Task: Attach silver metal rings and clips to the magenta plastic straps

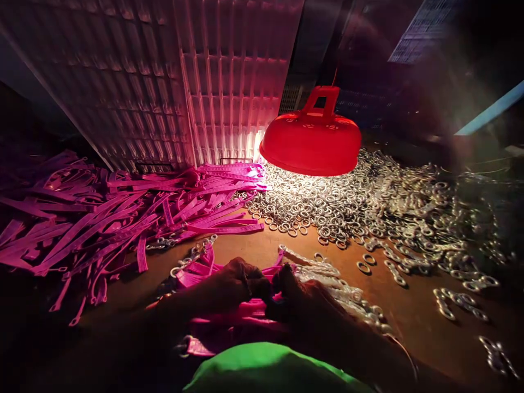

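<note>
My left hand (pixel 241 281) and my right hand (pixel 292 286) meet low in the middle, both in deep shadow. Their fingers are pinched closed on a pink strap (pixel 270 269), a bit of which shows between and behind them. The exact grip at the fingertips is too dark to make out. More pink straps (pixel 256 308) lie beneath my hands, some with metal rings at their ends. Just right of my right hand, linked metal pieces (pixel 327 270) lie in a bundle on the brown table (pixel 241 245).
A big heap of metal rings (pixel 327 210) spreads across the back right. Pink straps pile up (pixel 102 218) at the left. Over the rings hangs a red lamp (pixel 311 142), with ribbed panels (pixel 229 82) behind. Loose chain links (pixel 460 303) lie at the right. Green fabric (pixel 270 368) shows below.
</note>
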The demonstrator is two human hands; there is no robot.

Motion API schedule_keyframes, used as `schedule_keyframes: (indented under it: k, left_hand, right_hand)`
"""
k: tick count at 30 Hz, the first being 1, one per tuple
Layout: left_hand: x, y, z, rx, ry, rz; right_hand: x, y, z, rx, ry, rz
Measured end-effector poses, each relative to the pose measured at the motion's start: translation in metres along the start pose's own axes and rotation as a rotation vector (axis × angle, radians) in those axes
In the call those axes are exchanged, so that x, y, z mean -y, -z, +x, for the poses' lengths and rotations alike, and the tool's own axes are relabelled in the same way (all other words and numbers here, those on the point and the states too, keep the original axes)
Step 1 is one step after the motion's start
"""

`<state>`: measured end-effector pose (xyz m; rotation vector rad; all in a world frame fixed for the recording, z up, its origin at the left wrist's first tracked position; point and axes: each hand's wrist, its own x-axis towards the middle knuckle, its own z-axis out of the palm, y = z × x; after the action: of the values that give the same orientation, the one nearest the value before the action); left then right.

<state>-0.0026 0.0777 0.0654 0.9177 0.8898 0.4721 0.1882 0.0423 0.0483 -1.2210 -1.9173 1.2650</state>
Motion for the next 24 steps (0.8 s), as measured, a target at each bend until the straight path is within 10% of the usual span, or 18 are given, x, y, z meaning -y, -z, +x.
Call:
schedule_keyframes:
  k: [5, 14, 24]
  left_hand:
    - [0.032, -0.024, -0.017, 0.08, 0.153, -0.385]
    - [0.052, -0.019, -0.021, 0.046, -0.044, -0.131]
    - [0.06, -0.01, -0.008, 0.087, 0.031, -0.148]
  right_hand:
    - [-0.012, -0.02, -0.034, 0.038, -0.113, 0.133]
    - [-0.025, -0.038, -0.035, 0.133, -0.125, 0.217]
    - [-0.009, -0.026, -0.016, 0.349, -0.125, -0.172]
